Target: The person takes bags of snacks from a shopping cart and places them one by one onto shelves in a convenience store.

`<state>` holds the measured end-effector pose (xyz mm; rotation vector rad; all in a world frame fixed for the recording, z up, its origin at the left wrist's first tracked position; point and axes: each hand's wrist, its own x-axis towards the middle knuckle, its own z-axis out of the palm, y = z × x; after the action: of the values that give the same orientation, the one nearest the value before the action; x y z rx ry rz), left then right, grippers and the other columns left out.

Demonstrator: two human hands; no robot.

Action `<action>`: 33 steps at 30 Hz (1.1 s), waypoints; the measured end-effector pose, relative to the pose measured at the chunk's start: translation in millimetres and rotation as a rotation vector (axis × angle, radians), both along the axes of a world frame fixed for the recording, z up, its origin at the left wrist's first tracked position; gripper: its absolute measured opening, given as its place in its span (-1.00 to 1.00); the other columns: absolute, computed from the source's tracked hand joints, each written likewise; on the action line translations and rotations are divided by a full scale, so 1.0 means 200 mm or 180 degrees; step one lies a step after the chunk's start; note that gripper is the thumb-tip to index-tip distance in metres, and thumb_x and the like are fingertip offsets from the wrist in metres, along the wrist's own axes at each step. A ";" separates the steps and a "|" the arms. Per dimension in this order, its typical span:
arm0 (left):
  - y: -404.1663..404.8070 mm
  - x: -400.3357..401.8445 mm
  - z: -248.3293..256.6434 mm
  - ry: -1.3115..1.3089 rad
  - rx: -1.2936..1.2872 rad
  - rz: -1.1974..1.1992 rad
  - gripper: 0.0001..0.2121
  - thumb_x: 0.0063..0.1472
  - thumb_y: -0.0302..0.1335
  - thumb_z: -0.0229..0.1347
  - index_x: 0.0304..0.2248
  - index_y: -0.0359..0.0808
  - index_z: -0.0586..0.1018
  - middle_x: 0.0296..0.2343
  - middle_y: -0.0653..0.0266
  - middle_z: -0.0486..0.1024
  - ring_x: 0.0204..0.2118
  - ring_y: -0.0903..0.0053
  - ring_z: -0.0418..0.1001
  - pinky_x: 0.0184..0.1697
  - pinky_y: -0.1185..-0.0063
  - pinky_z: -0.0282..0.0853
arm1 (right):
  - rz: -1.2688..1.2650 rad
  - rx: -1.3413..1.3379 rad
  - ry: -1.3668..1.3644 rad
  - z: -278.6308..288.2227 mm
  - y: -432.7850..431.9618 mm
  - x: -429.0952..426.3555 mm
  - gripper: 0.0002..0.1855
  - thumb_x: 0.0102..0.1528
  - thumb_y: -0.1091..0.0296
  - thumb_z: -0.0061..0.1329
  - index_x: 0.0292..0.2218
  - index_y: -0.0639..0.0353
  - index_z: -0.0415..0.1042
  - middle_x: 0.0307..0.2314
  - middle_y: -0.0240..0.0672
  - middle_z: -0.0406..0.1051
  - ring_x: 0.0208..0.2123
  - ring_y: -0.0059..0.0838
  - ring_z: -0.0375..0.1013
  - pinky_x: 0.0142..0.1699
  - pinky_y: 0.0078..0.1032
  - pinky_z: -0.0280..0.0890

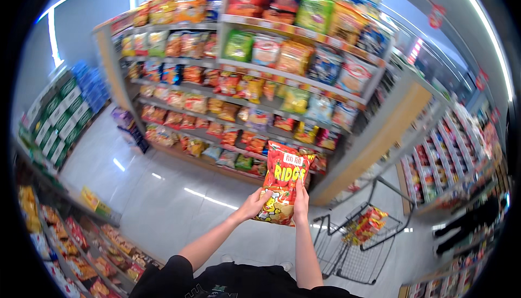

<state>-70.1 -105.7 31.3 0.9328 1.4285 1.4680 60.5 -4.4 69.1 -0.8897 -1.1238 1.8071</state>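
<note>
A red and yellow snack bag (281,184) with a cartoon chef on its front is held up in front of me, its printed face towards me. My left hand (253,205) grips its lower left side, the thumb lying over the front. On the opposite side, my right hand (300,201) clasps the edge with its thumb raised along the front. Behind the bag stands a tall shelf unit (268,65) filled with rows of packaged snacks. The bag hides part of its lower right shelves.
To my right, a metal shopping cart (376,253) carries red and yellow snack bags (364,226). Another snack shelf (87,253) runs along the lower left. Stacked green cartons (61,123) stand far left. A person in dark clothing (468,224) is at the right edge.
</note>
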 end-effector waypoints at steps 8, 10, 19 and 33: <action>-0.60 -0.64 -0.03 -0.0465 0.0134 0.1051 -0.56 0.27 -0.17 -0.14 -0.10 -0.43 0.34 -0.26 0.25 0.44 -0.22 0.67 0.36 -0.13 0.63 0.28 | 0.1267 0.0044 -0.0155 -0.13 -0.33 -0.87 -0.48 0.17 0.01 -0.20 -0.07 0.34 0.29 -0.17 -0.31 0.36 -0.17 -0.62 0.32 -0.07 -0.63 0.20; -0.72 -0.76 -0.01 -0.0378 0.0156 0.1297 -0.56 0.27 -0.18 -0.14 -0.08 -0.44 0.33 -0.24 0.24 0.44 -0.21 0.67 0.36 -0.12 0.63 0.28 | 0.1735 0.0150 -0.0136 -0.14 -0.39 -1.06 -0.42 0.16 -0.02 -0.20 0.00 0.34 0.20 -0.10 -0.28 0.31 -0.10 -0.53 0.33 -0.01 -0.55 0.22; -1.00 -1.57 -0.06 -0.0169 0.0225 0.2163 -0.54 0.25 -0.18 -0.10 -0.06 -0.44 0.33 -0.22 0.22 0.45 -0.20 0.65 0.37 -0.11 0.61 0.28 | 0.3204 0.0153 0.0196 -0.25 -0.58 -1.92 -0.39 0.12 0.07 -0.09 0.06 0.26 0.10 -0.05 -0.29 0.25 -0.03 -0.53 0.23 0.06 -0.52 0.13; -1.21 -2.82 0.18 0.0438 0.0252 0.2640 -0.58 0.26 -0.30 -0.09 0.00 -0.43 0.22 -0.17 0.17 0.35 -0.13 0.57 0.30 -0.07 0.61 0.23 | 0.3034 0.0674 0.0539 -0.04 -0.71 -3.40 -0.55 0.04 0.25 0.05 -0.08 0.26 0.28 -0.24 -0.36 0.40 -0.23 -0.64 0.34 -0.11 -0.63 0.24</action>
<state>-634.7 -347.5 68.1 0.4912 2.0037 2.0865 -618.5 -146.8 60.9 -0.0210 -1.7514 2.3600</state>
